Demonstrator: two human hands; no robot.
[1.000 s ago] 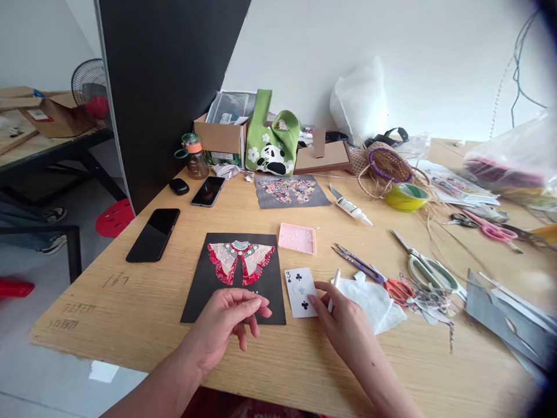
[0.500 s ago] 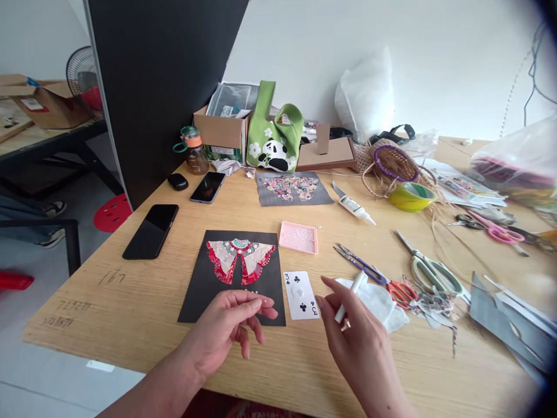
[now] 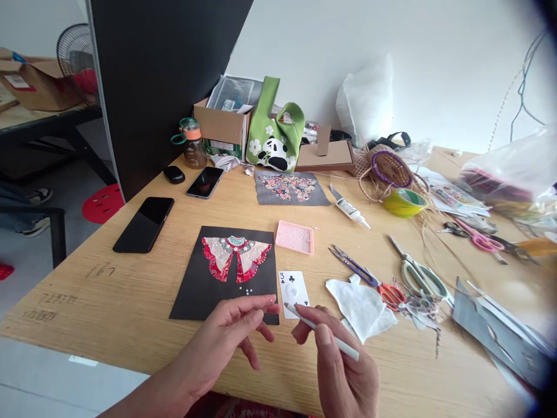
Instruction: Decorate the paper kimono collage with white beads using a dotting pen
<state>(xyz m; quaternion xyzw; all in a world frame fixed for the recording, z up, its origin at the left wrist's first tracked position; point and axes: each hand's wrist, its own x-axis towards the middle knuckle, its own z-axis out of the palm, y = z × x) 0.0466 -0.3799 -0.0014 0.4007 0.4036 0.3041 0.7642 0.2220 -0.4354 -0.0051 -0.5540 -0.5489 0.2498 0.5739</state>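
Note:
In the head view, my right hand [image 3: 342,354] grips a slim white pen-like stick [image 3: 335,341], its darker tip over the three-of-clubs playing card [image 3: 285,297]. A white blob [image 3: 292,290] lies on that card. My left hand [image 3: 237,322] is open, fingers apart, above the lower edge of the black sheet [image 3: 191,290]. A tiny white speck, perhaps a bead, shows at its index fingertip. On the sheet lies a red and cream fabric collar shape [image 3: 252,261] trimmed with beads. Several loose pearl beads [image 3: 247,291] sit below it.
Behind the card stands a pink tray [image 3: 296,251] of small beads. Rightward lie a white cloth [image 3: 361,307], purple-and-red-handled scissors [image 3: 365,274] and green-handled scissors [image 3: 424,278]. Farther back are a glue tube [image 3: 351,212], a floral piece on grey [image 3: 287,188] and a green panda bag [image 3: 272,139]. Phones [image 3: 144,225] lie left.
My right hand has moved left and turned, bringing the stick's tip over the card. My left hand stays near the sheet's lower edge. The view has shifted slightly.

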